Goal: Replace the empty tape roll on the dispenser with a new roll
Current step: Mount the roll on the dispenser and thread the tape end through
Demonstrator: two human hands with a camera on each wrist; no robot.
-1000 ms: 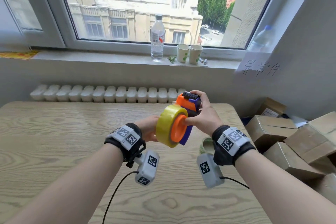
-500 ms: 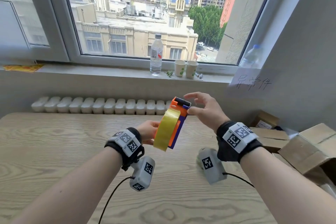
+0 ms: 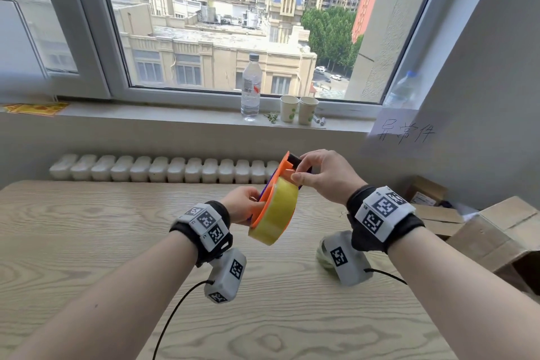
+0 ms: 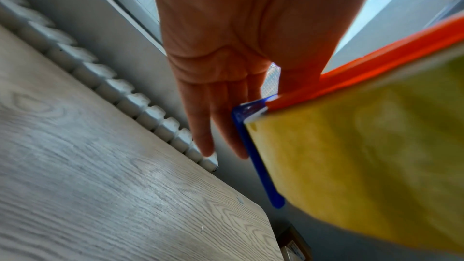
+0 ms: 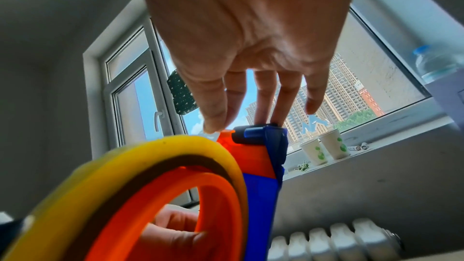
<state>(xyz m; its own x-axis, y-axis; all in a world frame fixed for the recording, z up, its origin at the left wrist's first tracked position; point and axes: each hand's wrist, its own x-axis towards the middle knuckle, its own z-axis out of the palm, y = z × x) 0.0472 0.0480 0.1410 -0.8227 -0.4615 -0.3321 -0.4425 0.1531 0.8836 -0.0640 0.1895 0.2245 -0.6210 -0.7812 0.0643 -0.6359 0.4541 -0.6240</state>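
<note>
I hold an orange and blue tape dispenser (image 3: 285, 163) above the wooden table (image 3: 87, 228). A full yellow tape roll (image 3: 276, 213) sits on its orange hub (image 5: 216, 195), tread toward me. My left hand (image 3: 244, 205) grips the dispenser's lower left side, thumb on the orange rim and fingers behind the blue plate (image 4: 258, 162). My right hand (image 3: 298, 175) is at the top of the roll. Its thumb and forefinger pinch a pale tape end (image 5: 212, 136) beside the black roller (image 5: 247, 136). The other right fingers rest on the roller's top.
A second, pale roll (image 3: 321, 254) lies on the table, mostly hidden under my right wrist camera. Cardboard boxes (image 3: 496, 231) are stacked off the table's right edge. A radiator (image 3: 163, 168) runs behind the table. A water bottle (image 3: 250, 88) and two paper cups (image 3: 298, 109) stand on the sill.
The dispenser has turned from showing its orange hub to showing the roll's tread. My right hand left the dispenser's side, lifted free, then came down on the roll's top.
</note>
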